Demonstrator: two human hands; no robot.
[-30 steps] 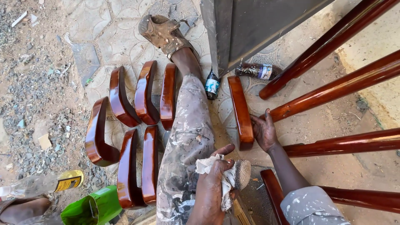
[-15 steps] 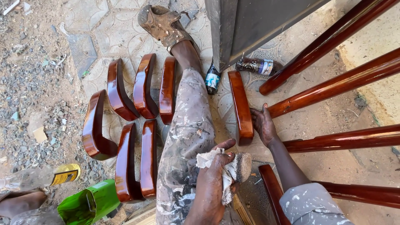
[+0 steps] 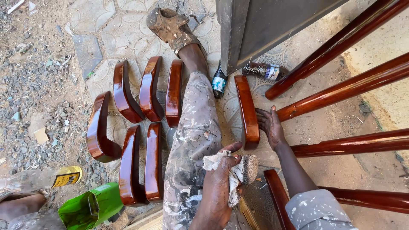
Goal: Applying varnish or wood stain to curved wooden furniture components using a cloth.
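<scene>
Varnished slat (image 3: 247,111) lying on the paved ground just right of the outstretched leg (image 3: 194,140), glossy red-brown, running lengthwise away from the camera. Right hand (image 3: 269,124) spread flat beside it, fingertips (image 3: 258,123) touching its right edge near the lower end. Left hand (image 3: 221,179) curled tight around a dirty white rag (image 3: 233,170) with a rough grey pad (image 3: 250,167) tucked in it, hovering over the knee, just below the slat's near end. Six more curved pieces (image 3: 145,127) laid out in two rows left of the leg, all shining with the same finish. Two small bottles (image 3: 238,76) resting by the foot of a grey metal panel (image 3: 264,30), right at the slat's far end. Long polished rails (image 3: 349,89) fanning out to the right, well apart from the slat. Green torn can (image 3: 91,208) and a clear plastic bottle with yellow label (image 3: 47,179) down at bottom left, on the gravel edge.
</scene>
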